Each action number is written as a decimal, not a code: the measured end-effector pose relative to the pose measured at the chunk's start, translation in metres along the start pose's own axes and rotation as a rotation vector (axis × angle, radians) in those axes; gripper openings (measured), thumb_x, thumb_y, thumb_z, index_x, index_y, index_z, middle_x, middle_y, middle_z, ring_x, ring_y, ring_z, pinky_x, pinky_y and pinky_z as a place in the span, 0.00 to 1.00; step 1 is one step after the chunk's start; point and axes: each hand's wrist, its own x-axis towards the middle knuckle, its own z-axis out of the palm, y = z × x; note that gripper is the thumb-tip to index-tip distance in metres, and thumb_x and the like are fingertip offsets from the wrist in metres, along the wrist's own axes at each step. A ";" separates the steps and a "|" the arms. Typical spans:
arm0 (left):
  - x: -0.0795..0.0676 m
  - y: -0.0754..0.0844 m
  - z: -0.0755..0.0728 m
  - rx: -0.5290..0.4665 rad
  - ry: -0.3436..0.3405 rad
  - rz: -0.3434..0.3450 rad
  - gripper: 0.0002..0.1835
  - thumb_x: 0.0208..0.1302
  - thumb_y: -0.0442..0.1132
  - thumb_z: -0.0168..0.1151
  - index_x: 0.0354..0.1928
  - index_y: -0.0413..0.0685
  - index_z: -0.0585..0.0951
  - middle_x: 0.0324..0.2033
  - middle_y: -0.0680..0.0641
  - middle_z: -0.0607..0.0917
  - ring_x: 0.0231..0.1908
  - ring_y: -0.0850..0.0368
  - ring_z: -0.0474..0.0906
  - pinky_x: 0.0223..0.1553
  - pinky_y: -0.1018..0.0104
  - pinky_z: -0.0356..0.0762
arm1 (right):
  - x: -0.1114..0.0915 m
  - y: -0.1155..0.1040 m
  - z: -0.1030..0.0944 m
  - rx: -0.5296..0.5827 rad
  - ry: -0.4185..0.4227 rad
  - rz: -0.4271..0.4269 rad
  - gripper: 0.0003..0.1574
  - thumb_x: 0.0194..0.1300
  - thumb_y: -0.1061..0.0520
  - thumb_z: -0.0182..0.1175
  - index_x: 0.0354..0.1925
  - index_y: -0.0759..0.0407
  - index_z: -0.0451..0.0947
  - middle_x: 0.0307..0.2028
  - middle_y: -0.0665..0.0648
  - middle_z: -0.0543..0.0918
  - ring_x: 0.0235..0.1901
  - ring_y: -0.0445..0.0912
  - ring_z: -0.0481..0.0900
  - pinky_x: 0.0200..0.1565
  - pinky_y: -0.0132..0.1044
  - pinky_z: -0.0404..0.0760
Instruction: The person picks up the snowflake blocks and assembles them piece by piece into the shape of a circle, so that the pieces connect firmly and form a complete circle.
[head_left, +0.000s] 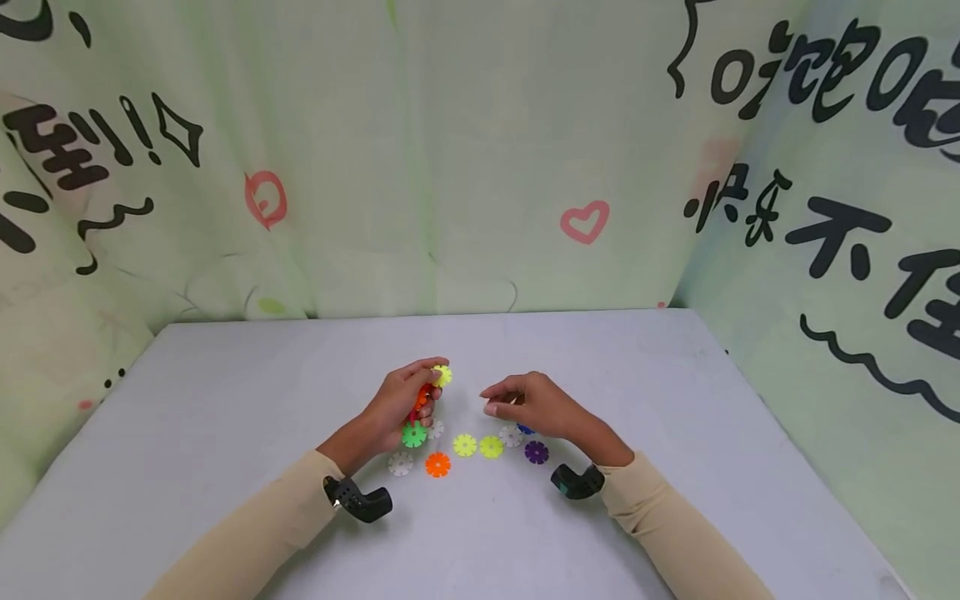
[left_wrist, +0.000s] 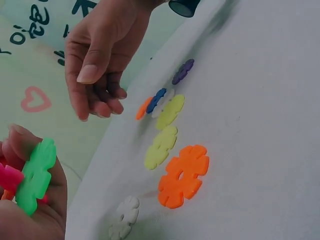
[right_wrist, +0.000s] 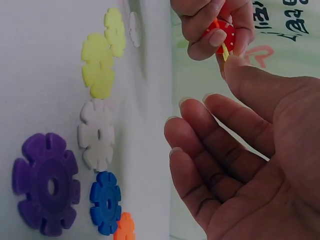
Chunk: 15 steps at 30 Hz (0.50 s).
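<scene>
My left hand grips a joined cluster of notched plastic snowflake discs. A yellow disc sticks out at its fingertips, an orange disc shows between the fingers, and a green disc joined to a pink disc hangs at the palm side. A red disc is also in that hand. To its right, a gap away, my right hand hovers above the table with nothing in it, its fingers loosely bent. Where the held discs join is partly hidden by the left fingers.
Loose discs lie on the white table below the hands: orange, two yellow, purple, blue, and several white ones. Another orange disc lies beside the blue one. Printed curtains stand around the table.
</scene>
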 end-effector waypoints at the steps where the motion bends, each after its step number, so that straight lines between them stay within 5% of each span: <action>1: 0.000 0.000 0.000 0.003 -0.002 -0.003 0.21 0.74 0.43 0.51 0.66 0.51 0.72 0.30 0.46 0.74 0.17 0.59 0.64 0.22 0.73 0.69 | -0.001 0.001 0.001 0.001 -0.015 0.003 0.18 0.66 0.54 0.64 0.50 0.64 0.83 0.38 0.50 0.85 0.34 0.44 0.78 0.35 0.34 0.79; 8: 0.000 -0.002 0.001 0.106 -0.051 0.019 0.22 0.75 0.44 0.49 0.66 0.44 0.70 0.27 0.46 0.74 0.17 0.57 0.68 0.23 0.68 0.77 | -0.007 0.011 0.007 0.012 -0.099 -0.029 0.17 0.64 0.58 0.66 0.49 0.64 0.83 0.41 0.52 0.85 0.36 0.41 0.80 0.37 0.33 0.79; 15: -0.001 -0.003 0.004 0.184 -0.032 0.037 0.24 0.72 0.51 0.55 0.62 0.45 0.72 0.25 0.47 0.74 0.15 0.58 0.62 0.19 0.71 0.71 | -0.009 0.012 0.011 -0.035 -0.102 -0.044 0.17 0.61 0.59 0.68 0.49 0.64 0.83 0.41 0.54 0.85 0.38 0.41 0.79 0.40 0.34 0.79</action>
